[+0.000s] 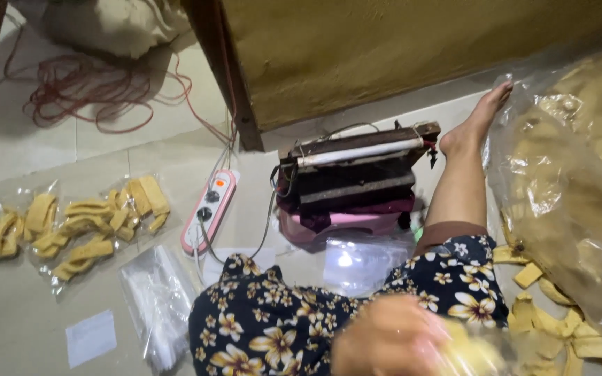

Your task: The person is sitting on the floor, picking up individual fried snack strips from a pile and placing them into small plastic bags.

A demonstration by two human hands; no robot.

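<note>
A blurred hand at the bottom edge looks like my left hand (384, 339). It is closed on a small clear bag of yellow chips (469, 354) just to its right, above my flower-patterned lap (273, 324). My right hand is out of view. My bare leg (462, 174) stretches forward beside a dark heat sealer (357, 170) that stands on a pink base. An empty clear bag (357, 263) lies in front of the sealer.
A large clear sack of chips (580, 188) fills the right side, with loose chips (545, 324) on the floor below it. Filled chip bags (78, 223), a stack of empty bags (155, 299), a white slip (90, 338) and a pink power strip (207, 209) lie to the left. A red cable (85, 90) is coiled behind.
</note>
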